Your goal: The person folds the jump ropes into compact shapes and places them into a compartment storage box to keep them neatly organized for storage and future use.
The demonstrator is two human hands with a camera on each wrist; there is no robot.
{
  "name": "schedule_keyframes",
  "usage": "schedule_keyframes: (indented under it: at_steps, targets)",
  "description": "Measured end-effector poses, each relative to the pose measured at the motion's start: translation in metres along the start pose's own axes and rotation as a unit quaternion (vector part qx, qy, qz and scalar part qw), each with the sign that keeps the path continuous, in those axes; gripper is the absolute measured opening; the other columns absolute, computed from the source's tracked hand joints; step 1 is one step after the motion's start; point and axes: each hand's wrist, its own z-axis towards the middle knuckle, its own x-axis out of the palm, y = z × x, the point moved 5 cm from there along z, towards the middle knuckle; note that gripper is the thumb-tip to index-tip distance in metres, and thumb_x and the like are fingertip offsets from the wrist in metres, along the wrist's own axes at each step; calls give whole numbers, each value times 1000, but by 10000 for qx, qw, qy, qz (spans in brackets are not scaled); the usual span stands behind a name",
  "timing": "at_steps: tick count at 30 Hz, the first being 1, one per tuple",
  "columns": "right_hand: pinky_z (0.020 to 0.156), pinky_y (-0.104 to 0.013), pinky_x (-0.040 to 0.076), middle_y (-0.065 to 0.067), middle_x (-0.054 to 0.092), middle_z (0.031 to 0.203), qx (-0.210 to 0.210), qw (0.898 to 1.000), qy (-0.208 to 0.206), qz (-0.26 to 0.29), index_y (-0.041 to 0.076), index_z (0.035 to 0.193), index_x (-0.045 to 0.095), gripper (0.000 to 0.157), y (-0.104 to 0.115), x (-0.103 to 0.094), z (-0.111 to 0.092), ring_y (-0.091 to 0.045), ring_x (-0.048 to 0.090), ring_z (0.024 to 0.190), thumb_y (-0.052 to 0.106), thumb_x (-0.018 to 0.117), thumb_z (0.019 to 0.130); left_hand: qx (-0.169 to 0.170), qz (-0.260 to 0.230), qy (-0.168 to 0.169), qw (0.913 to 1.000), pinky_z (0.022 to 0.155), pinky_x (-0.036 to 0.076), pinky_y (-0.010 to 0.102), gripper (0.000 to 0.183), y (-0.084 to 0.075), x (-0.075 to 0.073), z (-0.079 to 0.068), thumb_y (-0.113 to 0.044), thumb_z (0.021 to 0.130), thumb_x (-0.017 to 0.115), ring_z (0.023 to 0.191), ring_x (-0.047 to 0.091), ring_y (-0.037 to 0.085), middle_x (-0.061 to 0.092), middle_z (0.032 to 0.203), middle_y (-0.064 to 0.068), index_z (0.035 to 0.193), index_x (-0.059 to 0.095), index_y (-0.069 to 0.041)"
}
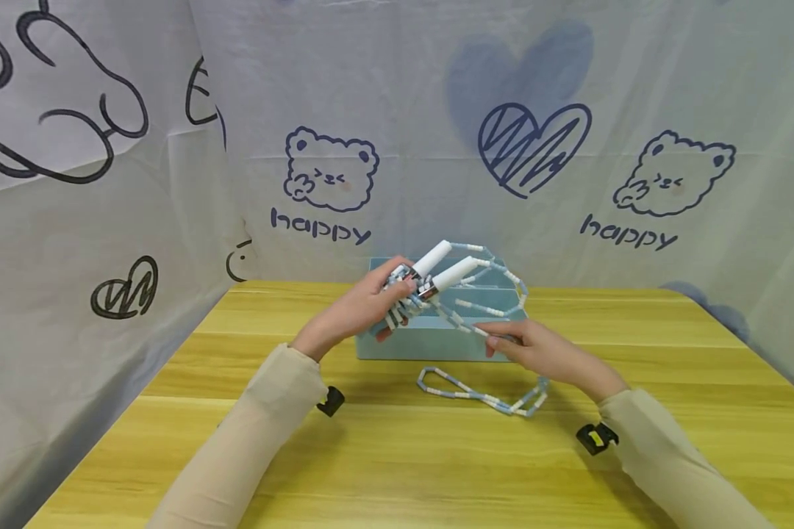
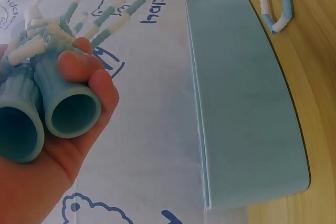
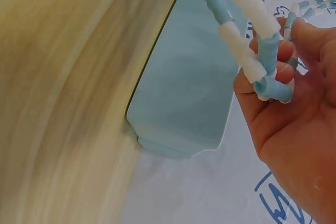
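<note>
My left hand (image 1: 360,303) grips the two handles (image 1: 453,274) of a beaded jump rope side by side, their white ends pointing up and to the right. In the left wrist view the blue hollow ends of the handles (image 2: 73,114) face the camera, with blue and white beaded rope (image 2: 31,48) bunched around them under the fingers. Strands arc rightward to my right hand (image 1: 545,353), which pinches the beaded rope (image 3: 268,51) between thumb and fingers. Below the right hand, a loop of beaded rope (image 1: 459,391) shows over the tabletop.
A light blue tiered box (image 1: 430,345) stands on the wooden table (image 1: 370,455) just behind and beneath the hands. White cloth (image 1: 423,110) printed with bears and hearts hangs behind the table and along its left side.
</note>
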Motion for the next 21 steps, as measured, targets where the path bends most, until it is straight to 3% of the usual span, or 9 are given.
schedule_keyframes:
  at_steps: [8,16,21]
  targets:
    - [45,-25,39,-19,60,91,238,9969,602,439,3,146,45,39,-7,10,-2,-11,41,49,12,37,108,35,51,-269,9996,41,46,39,24,-2,-1,0,-31,106,43,61,54,28,58,97,19,128,47,-22]
    - [40,-21,30,-23,62,91,761,9787,1467,1214,18,146,48,39,-6,17,-12,-9,33,46,23,39,108,-123,482,-454,9977,41,45,37,26,1,1,-1,-36,105,45,54,49,25,58,92,17,129,47,-26]
    - [40,-21,29,-23,61,85,808,9791,1530,1071,21,140,55,35,0,14,-16,-9,32,45,26,42,107,-300,991,-589,9929,39,43,33,28,7,-1,-3,-39,103,47,45,42,23,55,85,15,131,47,-32]
